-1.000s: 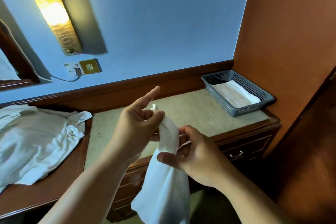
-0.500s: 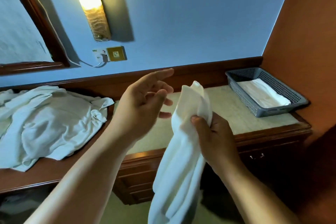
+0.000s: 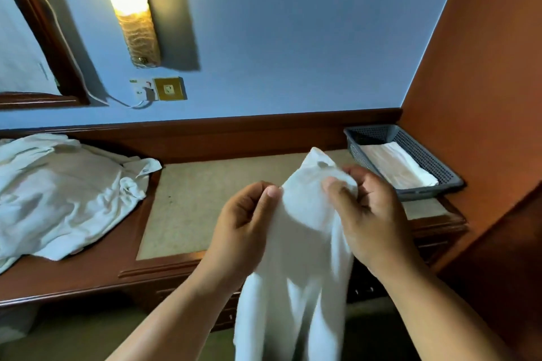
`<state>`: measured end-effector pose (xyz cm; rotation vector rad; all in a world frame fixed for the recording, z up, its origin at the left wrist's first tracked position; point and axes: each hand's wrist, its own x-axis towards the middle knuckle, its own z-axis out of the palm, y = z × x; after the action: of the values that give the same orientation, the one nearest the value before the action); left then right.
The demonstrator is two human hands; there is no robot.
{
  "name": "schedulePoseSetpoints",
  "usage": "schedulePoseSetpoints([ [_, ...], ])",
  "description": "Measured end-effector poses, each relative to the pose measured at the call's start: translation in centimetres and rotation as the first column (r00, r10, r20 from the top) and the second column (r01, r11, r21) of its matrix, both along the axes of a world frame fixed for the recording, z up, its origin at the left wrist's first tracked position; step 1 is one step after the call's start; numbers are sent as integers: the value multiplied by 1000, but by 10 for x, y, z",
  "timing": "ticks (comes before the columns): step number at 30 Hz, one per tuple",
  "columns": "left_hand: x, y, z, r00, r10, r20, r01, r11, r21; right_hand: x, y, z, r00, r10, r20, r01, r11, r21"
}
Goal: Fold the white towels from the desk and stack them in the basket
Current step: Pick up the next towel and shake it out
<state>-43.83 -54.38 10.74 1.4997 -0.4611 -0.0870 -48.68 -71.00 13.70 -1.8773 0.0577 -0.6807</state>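
A white towel [image 3: 305, 214] hangs in the air in front of the desk [image 3: 205, 202], its top end held up between two hands and the rest drooping past the desk's edge. The left hand [image 3: 243, 220] has a pinching grip on the left edge, thumb against curled fingers. The right hand [image 3: 369, 214] grips the upper right part, thumb on the cloth and fingers curled behind. A grey basket [image 3: 431, 158] sits at the desk's far right corner with one folded towel [image 3: 396, 165] inside. A rumpled pile of white towels [image 3: 58, 193] lies at the left end.
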Motion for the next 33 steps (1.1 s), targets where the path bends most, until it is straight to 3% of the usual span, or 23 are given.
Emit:
schedulePoseSetpoints([
  [4, -21, -37, 9, 972, -60, 229, 31, 991, 127, -17, -42, 6, 996, -91, 0, 90, 986, -139],
  [7, -31, -57, 14, 948, -80, 308, 21, 982, 190, -28, -66, 17, 998, 11, 61, 9, 945, -326],
  [10, -42, -74, 20, 917, -136, 374, 46, 970, 240, -38, -95, 25, 993, 113, 35, -70, 797, -600],
  [12, -52, -84, 24, 889, -161, 429, 44, 962, 271, -41, -111, 25, 988, 155, -7, -115, 703, -701],
  [14, -61, -92, 23, 888, -184, 422, 82, 965, 248, -46, -122, 22, 982, 182, -41, -154, 669, -727],
  [16, -68, -98, 20, 900, -209, 383, 140, 970, 199, -53, -130, 16, 974, 215, -70, -203, 695, -690],
  [20, -80, -105, 10, 840, -197, 505, 54, 957, 283, -68, -138, 11, 942, 329, -64, -309, 776, -550],
  [23, -94, -105, 6, 826, -162, 540, 15, 964, 266, -78, -138, 7, 916, 400, -6, -339, 769, -542],
  [27, -101, -108, 11, 827, -145, 543, -8, 963, 270, -81, -146, 8, 922, 374, 99, -229, 733, -641],
  [30, -102, -118, 13, 861, -199, 468, 21, 933, 359, -76, -152, 11, 950, 284, 128, -103, 674, -732],
  [33, -95, -128, 3, 872, -188, 452, -45, 889, 456, -69, -154, 11, 961, 232, 154, -51, 690, -722],
])
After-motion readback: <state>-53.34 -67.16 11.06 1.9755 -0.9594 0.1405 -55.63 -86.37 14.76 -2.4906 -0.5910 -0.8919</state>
